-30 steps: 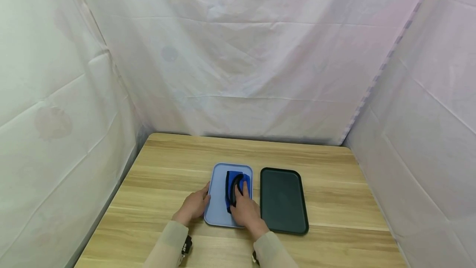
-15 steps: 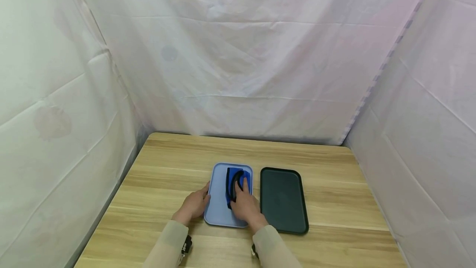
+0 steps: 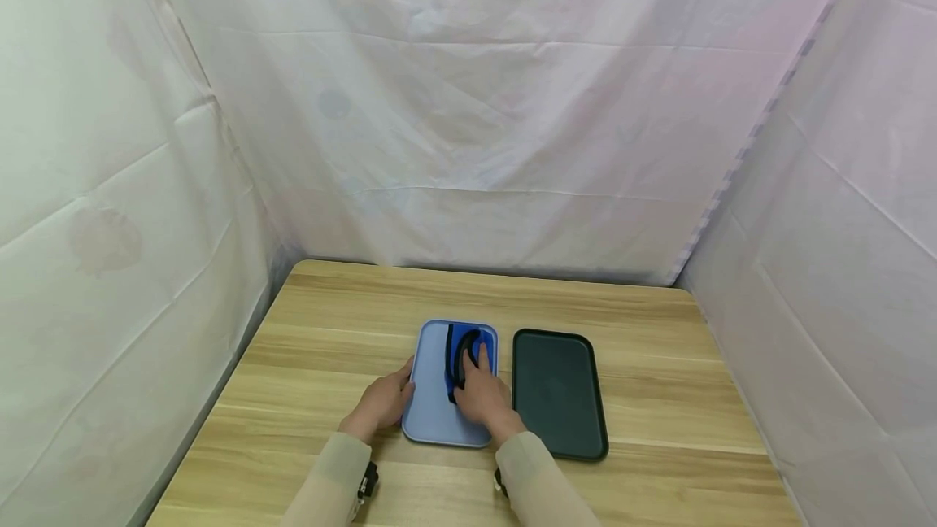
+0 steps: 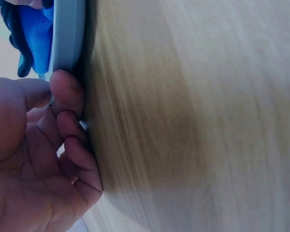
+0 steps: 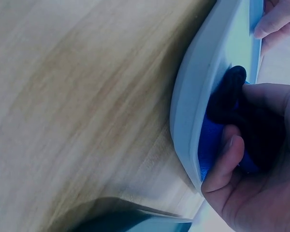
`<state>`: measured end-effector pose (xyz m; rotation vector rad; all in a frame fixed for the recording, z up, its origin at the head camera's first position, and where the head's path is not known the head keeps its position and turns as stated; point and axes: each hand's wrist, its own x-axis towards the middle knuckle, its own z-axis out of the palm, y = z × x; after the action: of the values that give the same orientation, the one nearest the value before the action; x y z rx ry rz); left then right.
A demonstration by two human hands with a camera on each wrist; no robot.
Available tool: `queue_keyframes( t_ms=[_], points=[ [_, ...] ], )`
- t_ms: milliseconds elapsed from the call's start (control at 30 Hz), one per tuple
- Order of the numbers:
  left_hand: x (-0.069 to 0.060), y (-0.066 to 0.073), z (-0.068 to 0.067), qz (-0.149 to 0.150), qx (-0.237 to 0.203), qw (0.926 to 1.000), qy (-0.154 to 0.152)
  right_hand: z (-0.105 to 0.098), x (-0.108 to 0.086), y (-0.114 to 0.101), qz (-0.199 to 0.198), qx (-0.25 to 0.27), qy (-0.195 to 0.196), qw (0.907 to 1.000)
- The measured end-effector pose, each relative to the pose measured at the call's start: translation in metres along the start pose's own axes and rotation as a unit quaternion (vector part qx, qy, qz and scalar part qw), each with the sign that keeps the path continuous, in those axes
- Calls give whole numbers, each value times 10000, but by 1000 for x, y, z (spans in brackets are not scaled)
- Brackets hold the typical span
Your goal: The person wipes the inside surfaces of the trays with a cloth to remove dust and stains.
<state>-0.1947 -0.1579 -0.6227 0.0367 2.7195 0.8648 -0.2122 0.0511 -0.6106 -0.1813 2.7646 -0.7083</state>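
A light blue tray lies on the wooden table, and on its right half is a blue cloth with black edging and a curved black part. My left hand grips the tray's left rim; in the left wrist view its fingers curl against the tray wall. With thumb and fingers my right hand holds the black part over the cloth. The right wrist view shows the bunched black material between the right thumb and fingers, above blue fabric.
Just right of the blue tray, a dark green tray lies on the wooden table. Pale fabric sheets hang behind the table and along both sides.
My right hand and the blue cloth have slid away from me, toward the far rim of the light blue tray. The left hand and both trays look unmoved.
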Motion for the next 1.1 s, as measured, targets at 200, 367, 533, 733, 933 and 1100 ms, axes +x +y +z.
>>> queue_keyframes(
  t_ms=[200, 367, 533, 733, 933, 1100],
  points=[
    [0, 1, -1, 0, -6, 10000, -30, 1, 3, 1, 39, 34, -27, 10000],
    [0, 0, -1, -13, -1, 10000, -43, 0, 5, 0, 53, 66, -77, 9999],
    [1, 1, 0, -14, 11, 10000, -36, 0, 7, -1, 35, 25, -167, 9999],
    [1, 1, 1, -15, 36, 10000, -16, 1, 10, -2, -24, 70, -233, 9997],
    [0, 2, 0, -18, 0, 10000, -32, 1, 11, -6, -84, 123, -259, 9996],
    [1, 1, 0, -15, 40, 10000, 1, 2, 14, -9, -125, 37, -299, 9995]
  ],
)
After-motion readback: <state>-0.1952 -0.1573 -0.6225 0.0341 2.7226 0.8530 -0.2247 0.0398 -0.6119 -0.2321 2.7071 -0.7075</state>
